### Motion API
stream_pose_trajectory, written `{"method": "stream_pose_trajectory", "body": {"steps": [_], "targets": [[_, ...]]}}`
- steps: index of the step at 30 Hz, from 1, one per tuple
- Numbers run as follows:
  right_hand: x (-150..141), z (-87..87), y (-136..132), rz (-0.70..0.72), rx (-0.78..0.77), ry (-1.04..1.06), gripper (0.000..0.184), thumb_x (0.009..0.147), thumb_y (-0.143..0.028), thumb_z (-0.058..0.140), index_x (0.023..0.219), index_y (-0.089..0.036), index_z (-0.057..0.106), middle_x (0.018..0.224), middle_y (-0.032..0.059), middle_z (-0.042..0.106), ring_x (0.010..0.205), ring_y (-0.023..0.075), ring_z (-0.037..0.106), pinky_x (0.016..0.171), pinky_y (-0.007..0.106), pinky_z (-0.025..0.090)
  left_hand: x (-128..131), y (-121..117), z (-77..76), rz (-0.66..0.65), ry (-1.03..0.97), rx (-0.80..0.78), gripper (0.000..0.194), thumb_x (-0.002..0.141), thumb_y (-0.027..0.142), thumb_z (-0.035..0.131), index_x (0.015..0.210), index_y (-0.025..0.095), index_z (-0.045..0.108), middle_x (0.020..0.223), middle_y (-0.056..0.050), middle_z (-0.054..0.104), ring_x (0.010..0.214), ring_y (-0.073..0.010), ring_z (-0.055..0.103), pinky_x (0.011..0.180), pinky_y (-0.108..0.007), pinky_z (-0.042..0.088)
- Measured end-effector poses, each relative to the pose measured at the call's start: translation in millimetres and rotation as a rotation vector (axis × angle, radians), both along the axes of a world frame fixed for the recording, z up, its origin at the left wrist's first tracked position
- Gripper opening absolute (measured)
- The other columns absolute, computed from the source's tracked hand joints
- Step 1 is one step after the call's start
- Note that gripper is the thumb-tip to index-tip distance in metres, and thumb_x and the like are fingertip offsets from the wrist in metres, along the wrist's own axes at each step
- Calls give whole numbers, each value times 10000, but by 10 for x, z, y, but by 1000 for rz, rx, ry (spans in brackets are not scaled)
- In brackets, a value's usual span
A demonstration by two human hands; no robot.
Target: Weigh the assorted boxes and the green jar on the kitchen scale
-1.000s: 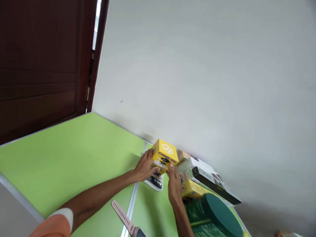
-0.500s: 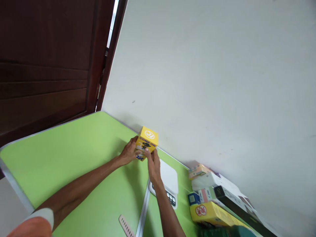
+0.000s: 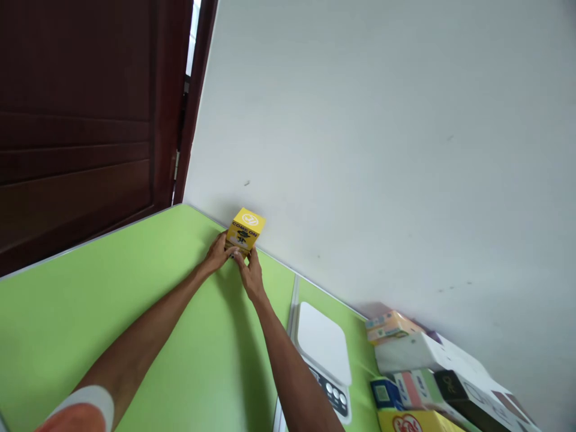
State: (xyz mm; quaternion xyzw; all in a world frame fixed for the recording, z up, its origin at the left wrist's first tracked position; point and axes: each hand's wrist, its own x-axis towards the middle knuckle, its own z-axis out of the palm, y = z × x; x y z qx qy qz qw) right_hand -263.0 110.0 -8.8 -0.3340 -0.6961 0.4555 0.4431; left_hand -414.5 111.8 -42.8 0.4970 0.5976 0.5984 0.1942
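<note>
Both of my hands grip a yellow box [image 3: 243,231] with a white round logo on top and the words "COME ON" on its side. It is near the wall, over the far edge of the green table; I cannot tell whether its base touches the tabletop. My left hand [image 3: 218,252] wraps the lower left side, thumb across the front. From the right, my right hand [image 3: 251,273] holds the lower front corner, its thumb close to the left one. The box's underside is hidden.
A white kitchen scale [image 3: 324,342] lies right of a metal seam [image 3: 293,300] in the green table [image 3: 180,336]. Several stacked boxes [image 3: 405,354] line the wall at the lower right. A dark wooden door [image 3: 76,120] stands at the left, beyond the table edge.
Both hands have carried the yellow box leftward and farther back along the wall. The view has shifted, so the scale and stacked boxes appear farther right, and the pale strap has left view.
</note>
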Motion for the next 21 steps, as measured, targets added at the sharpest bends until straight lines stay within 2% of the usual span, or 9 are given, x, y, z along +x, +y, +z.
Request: {"method": "stream_pose_trajectory", "body": {"steps": [4, 6, 9, 11, 13, 16, 19, 21], "targets": [[-74, -81, 49, -15, 2, -6, 730, 843, -631, 681, 1410, -194, 539, 1399, 148, 649, 1259, 307, 604, 1087, 484, 472, -19, 87, -100, -2, -12, -7, 497, 856, 366, 707, 1276, 150, 551, 1212, -138, 671, 1154, -267, 654, 1025, -449, 544], [-66, -96, 18, -5, -28, -11, 774, 824, -662, 683, 1422, -192, 541, 1443, 162, 618, 1304, 331, 578, 1098, 513, 471, -13, 73, -126, 15, -4, -8, 559, 856, 382, 718, 1324, 149, 521, 1273, -156, 636, 1240, -286, 611, 1081, -470, 507], [68, -93, -153, -5, -106, -51, 884, 790, -711, 686, 1462, -161, 520, 1567, 210, 490, 1404, 385, 504, 1122, 564, 458, 14, 26, -155, 134, -5, -12, 692, 834, 387, 750, 1415, 147, 459, 1398, -189, 544, 1409, -331, 481, 1189, -504, 403], [273, -68, -371, -15, -126, -92, 903, 795, -706, 694, 1491, -164, 503, 1605, 214, 439, 1431, 395, 485, 1134, 577, 452, 45, -11, -180, 226, -27, -17, 734, 823, 371, 764, 1440, 143, 439, 1436, -203, 506, 1450, -352, 442, 1214, -519, 370], [582, -17, -660, 4, -87, -131, 801, 848, -650, 687, 1493, -207, 517, 1579, 181, 485, 1400, 365, 532, 1112, 555, 489, 87, -65, -206, 260, -76, -21, 750, 803, 338, 785, 1439, 144, 440, 1451, -211, 496, 1437, -359, 467, 1205, -528, 385], [1225, 83, -1172, 3, 44, -188, 564, 945, -523, 637, 1444, -265, 578, 1471, 129, 601, 1285, 305, 636, 1017, 485, 577, 164, -222, -225, 229, -173, -31, 721, 793, 301, 800, 1409, 151, 456, 1441, -211, 524, 1374, -339, 551, 1172, -520, 438], [1997, 123, -1721, -166, 143, -249, 407, 980, -464, 601, 1333, -272, 669, 1344, 108, 695, 1154, 287, 704, 937, 443, 612, 248, -480, -201, 178, -194, -57, 585, 840, 295, 756, 1342, 156, 491, 1372, -199, 589, 1307, -307, 615, 1147, -515, 472], [2511, 78, -2087, -373, 164, -279, 353, 975, -481, 601, 1220, -262, 727, 1264, 103, 736, 1075, 291, 727, 889, 423, 615, 317, -675, -160, 145, -177, -82, 502, 861, 297, 726, 1294, 154, 514, 1322, -193, 618, 1270, -304, 640, 1133, -532, 483]]}}
